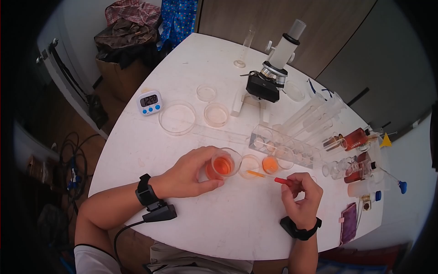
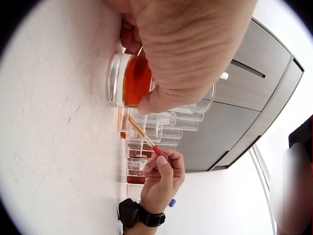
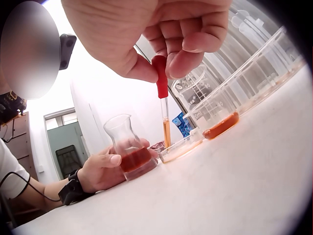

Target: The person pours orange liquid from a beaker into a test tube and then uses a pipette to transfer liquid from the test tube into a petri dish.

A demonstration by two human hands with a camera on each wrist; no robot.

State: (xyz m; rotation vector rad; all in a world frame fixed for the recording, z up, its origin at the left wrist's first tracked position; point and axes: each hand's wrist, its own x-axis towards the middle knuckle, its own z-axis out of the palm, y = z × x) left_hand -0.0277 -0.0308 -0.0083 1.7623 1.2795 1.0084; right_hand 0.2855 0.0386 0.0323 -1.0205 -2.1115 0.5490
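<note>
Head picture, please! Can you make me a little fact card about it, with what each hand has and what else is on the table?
Left hand: holds a glass jar with orange liquid
Right hand: pinches the red end of a dropper
Inside the dropper: orange liquid
Under the dropper's tip: a small clear dish
Farther back: a microscope
Near the table's left edge: a white timer with blue buttons
Table: white

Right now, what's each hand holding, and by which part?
The right hand pinches a slim, clear glass dropper by its red bulb; the left hand grips a clear, waisted glass vessel of orange liquid by its side.
</note>
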